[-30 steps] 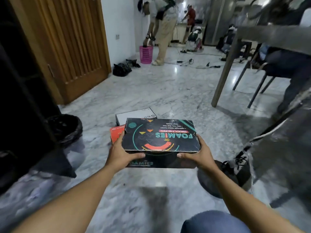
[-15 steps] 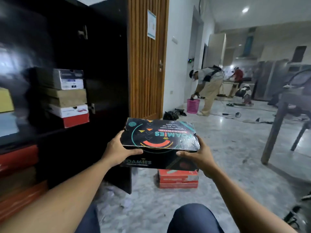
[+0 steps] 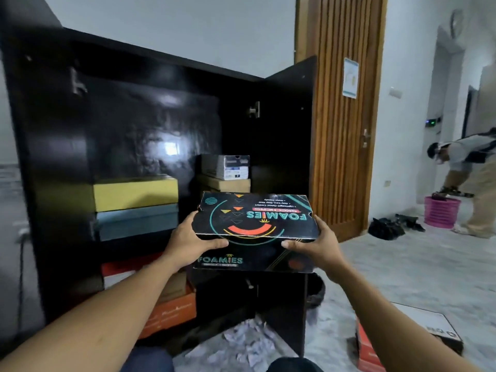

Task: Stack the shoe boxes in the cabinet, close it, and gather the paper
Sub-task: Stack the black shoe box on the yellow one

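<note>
I hold a black "Foamies" shoe box (image 3: 255,224) up in front of the open black cabinet (image 3: 139,124). My left hand (image 3: 190,241) grips its left end and my right hand (image 3: 315,244) grips its right end. On the cabinet's upper shelf sit a yellow box (image 3: 135,193) on a blue box (image 3: 137,221), with a white box (image 3: 228,166) and a brown box (image 3: 225,183) stacked to their right. Orange boxes (image 3: 171,310) lie on the lower shelf. Crumpled paper (image 3: 241,342) is scattered on the floor under the cabinet door.
The cabinet's right door (image 3: 284,146) stands open toward me. An orange box and a white-lidded box (image 3: 429,328) lie on the marble floor at lower right. A wooden door (image 3: 341,116) is behind. A person (image 3: 469,167) bends over a pink basket (image 3: 441,212) at far right.
My view has swung left to face the cabinet's open front. I have carried the black box with both hands up to shelf height, nearer the stacked boxes.
</note>
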`<state>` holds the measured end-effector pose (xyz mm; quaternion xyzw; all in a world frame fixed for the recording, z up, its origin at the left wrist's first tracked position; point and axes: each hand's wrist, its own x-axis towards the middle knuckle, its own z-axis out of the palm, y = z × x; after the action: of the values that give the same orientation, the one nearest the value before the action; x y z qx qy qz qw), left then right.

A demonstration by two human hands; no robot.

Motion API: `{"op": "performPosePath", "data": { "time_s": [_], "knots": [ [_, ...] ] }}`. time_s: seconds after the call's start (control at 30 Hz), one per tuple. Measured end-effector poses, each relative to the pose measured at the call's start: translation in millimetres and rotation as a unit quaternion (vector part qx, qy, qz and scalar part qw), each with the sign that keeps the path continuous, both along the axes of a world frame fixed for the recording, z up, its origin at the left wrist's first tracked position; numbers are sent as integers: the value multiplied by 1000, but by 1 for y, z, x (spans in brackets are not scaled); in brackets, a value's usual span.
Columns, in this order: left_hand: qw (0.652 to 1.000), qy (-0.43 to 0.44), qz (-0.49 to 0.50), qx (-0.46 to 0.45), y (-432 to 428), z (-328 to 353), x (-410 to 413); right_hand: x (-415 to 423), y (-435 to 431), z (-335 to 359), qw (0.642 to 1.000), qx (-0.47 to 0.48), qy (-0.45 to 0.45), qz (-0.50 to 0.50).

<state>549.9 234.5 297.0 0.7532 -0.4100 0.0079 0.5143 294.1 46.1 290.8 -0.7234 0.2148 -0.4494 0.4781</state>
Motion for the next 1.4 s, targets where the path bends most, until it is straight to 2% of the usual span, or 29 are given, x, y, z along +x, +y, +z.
{"op": "performPosePath", "data": {
  "time_s": [0.13, 0.27, 0.47, 0.67, 0.97, 1.1, 1.23, 1.4],
  "knots": [
    [997, 0, 74, -16, 30, 30, 41, 73, -2, 28, 997, 9, -16, 69],
    [988, -10, 149, -44, 48, 60, 84, 150, 0, 52, 996, 8, -58, 64],
    [958, -45, 272, -81, 58, 99, 141, 254, -4, 78, 990, -29, -106, 83],
    [925, -50, 347, -150, 46, 113, 206, 360, -27, 92, 977, -41, -126, 168],
    [906, -59, 382, -171, 13, 103, 290, 467, -37, 92, 986, -75, -107, 106],
    [899, -106, 383, -186, -2, 89, 310, 492, -41, 82, 989, -46, -110, 84],
    [869, -180, 401, -228, -15, 80, 324, 508, -41, 79, 987, -60, -140, 46],
    [855, -246, 429, -157, -20, 81, 348, 528, -46, 76, 985, -129, -109, 40]
  ]
}}
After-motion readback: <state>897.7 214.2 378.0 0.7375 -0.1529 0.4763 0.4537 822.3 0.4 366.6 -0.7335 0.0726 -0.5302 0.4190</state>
